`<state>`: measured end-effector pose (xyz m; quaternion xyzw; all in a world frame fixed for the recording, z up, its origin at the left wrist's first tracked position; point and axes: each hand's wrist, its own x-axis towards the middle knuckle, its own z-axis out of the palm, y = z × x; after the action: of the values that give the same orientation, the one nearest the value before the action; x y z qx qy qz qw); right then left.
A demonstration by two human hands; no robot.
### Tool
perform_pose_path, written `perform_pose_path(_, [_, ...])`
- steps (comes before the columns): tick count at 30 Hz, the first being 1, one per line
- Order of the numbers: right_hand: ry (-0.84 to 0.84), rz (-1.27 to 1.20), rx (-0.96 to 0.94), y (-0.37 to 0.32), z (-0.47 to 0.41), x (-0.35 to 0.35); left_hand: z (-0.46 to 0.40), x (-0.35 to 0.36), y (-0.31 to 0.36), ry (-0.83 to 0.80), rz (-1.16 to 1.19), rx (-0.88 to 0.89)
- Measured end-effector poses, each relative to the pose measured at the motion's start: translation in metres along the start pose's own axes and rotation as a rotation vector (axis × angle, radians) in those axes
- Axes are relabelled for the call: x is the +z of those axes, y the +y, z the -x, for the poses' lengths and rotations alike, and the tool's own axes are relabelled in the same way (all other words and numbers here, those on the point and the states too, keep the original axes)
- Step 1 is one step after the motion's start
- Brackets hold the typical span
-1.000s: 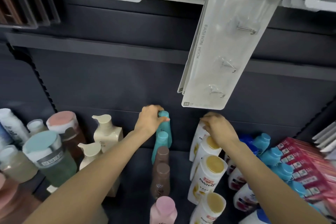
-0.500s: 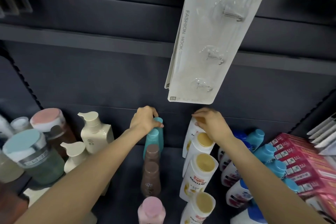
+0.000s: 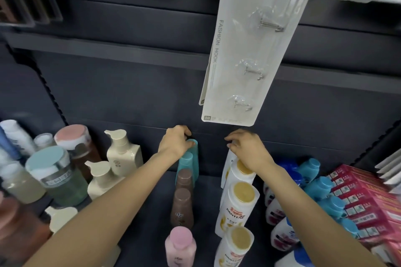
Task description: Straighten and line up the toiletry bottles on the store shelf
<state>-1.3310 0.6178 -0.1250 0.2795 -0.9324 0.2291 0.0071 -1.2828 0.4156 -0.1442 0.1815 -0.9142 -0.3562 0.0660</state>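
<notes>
Nearest, at 6 o'clock, a pink bottle (image 3: 180,245) heads a centre row running back through two brown bottles (image 3: 181,208) to two teal bottles (image 3: 187,161). At 5 o'clock the gold-capped white bottles (image 3: 237,204), labelled PANTENE, form a second row. Both rows look nearly straight, so the middle seems mostly done; the pump bottles (image 3: 122,150) at 9 o'clock and the blue-capped bottles (image 3: 312,184) at 3 o'clock look looser and probably remain. Further back, the left hand (image 3: 174,142) curls over the rearmost teal cap, gripping it. The right hand (image 3: 247,149) pinches the top of the rearmost white bottle. At 12 o'clock hangs a pack (image 3: 243,60) reading FASHION HOOK.
</notes>
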Motion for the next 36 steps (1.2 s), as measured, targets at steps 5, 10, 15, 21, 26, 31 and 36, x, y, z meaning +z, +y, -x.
perform_pose_path(5, [0.035, -0.074, -0.061, -0.047, 0.012, 0.003, 0.035, -0.034, -0.004, 0.1, 0.035, 0.081])
perform_pose_path(10, [0.069, -0.175, -0.079, -0.113, 0.033, 0.02, 0.087, -0.085, -0.032, 0.178, 0.024, 0.22])
perform_pose_path(15, [0.063, -0.239, -0.092, -0.191, 0.067, 0.055, 0.144, -0.136, -0.094, 0.287, -0.042, 0.282])
perform_pose_path(21, [-0.008, -0.224, -0.072, -0.263, 0.111, 0.102, 0.197, -0.179, -0.189, 0.36, -0.169, 0.251])
perform_pose_path(26, [-0.11, -0.127, -0.043, -0.304, 0.125, 0.124, 0.221, -0.204, -0.25, 0.3, -0.366, 0.153])
perform_pose_path(31, [-0.069, 0.024, 0.002, -0.313, 0.122, 0.132, 0.223, -0.214, -0.278, 0.132, -0.496, 0.075])
perform_pose_path(36, [0.011, 0.159, 0.06, -0.321, 0.123, 0.134, 0.222, -0.217, -0.282, 0.09, -0.553, 0.085])
